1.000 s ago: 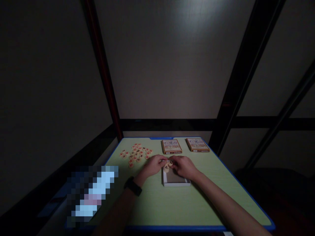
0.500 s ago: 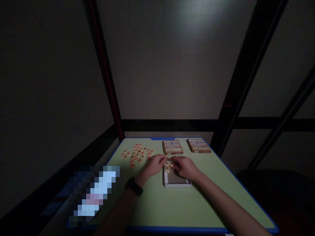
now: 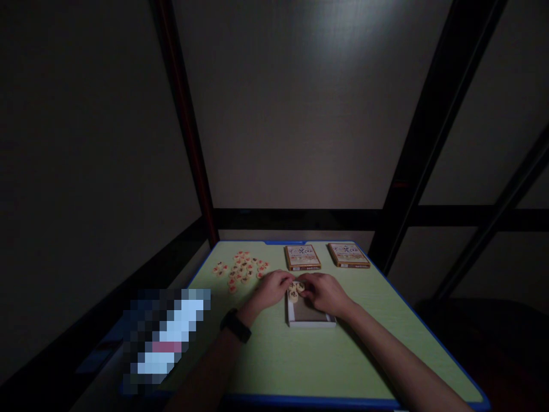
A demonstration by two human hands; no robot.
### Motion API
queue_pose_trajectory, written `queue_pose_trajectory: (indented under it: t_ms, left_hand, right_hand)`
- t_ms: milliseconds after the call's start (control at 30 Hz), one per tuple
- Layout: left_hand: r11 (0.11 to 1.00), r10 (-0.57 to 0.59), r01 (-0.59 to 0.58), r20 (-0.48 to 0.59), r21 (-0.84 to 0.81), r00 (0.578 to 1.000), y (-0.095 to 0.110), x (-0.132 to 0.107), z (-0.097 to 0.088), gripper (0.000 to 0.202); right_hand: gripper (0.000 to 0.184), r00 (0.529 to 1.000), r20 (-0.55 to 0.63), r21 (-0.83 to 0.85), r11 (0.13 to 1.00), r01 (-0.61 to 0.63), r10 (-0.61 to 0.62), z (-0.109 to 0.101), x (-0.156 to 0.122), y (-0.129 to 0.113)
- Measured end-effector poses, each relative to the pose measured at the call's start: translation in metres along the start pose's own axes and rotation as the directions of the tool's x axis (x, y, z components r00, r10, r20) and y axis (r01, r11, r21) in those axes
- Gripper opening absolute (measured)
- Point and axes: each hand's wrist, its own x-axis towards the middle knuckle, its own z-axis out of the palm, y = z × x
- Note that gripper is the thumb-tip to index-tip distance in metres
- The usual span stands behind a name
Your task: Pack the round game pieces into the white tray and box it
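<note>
A shallow open box (image 3: pixel 311 324) with white edges and a brown inside lies on the table in front of me. Round Chinese chess pieces (image 3: pixel 293 294) with dark characters sit in its far left corner. At that corner, my left hand (image 3: pixel 274 288) has its fingers curled together by the pieces; what they grip is hidden. Reaching over the far right part of the box, my right hand (image 3: pixel 322 292) has its thumb and fingers closed around another Chinese chess piece (image 3: pixel 301 286) beside the others. A black watch band (image 3: pixel 235 325) is on my left wrist.
Loose pieces (image 3: pixel 242 268) with red and dark characters are spread at the back left of the green table (image 3: pixel 274 366). Two flat printed boxes, one in the middle (image 3: pixel 302 256) and one at right (image 3: pixel 349 254), lie at the back. A pixelated bright patch (image 3: pixel 171 337) covers the left edge.
Both hands stay at the box's far end with barely any movement. The whole view has shifted slightly. The pieces in the box look the same.
</note>
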Motion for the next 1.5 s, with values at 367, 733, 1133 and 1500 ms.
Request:
queue_pose_trajectory:
  t_ms: [367,733,1133,1500]
  left_hand:
    - [0.999,0.039,-0.039,0.019,0.025,0.999,0.0008,-0.0004,-0.0008,0.029]
    - [0.999,0.039,-0.039,0.018,0.011,0.999,-0.0041,0.0004,0.0017,0.027]
    - [0.998,0.035,-0.037,0.041,0.044,0.999,0.0012,-0.0007,-0.0010,0.024]
    - [0.999,0.038,-0.039,0.030,0.029,0.999,0.0000,-0.0012,0.0001,0.026]
  right_hand:
    - [0.026,0.997,-0.071,0.022,0.999,0.044,-0.043,-0.0033,-0.0019,-0.0025]
    - [0.032,0.997,-0.049,0.002,0.999,0.053,-0.053,-0.0035,-0.0017,-0.0032]
    - [0.033,0.998,-0.027,0.017,0.998,0.054,-0.054,-0.0033,-0.0018,-0.0036]
    - [0.035,0.999,-0.029,0.010,0.999,0.043,-0.042,-0.0026,-0.0024,-0.0027]
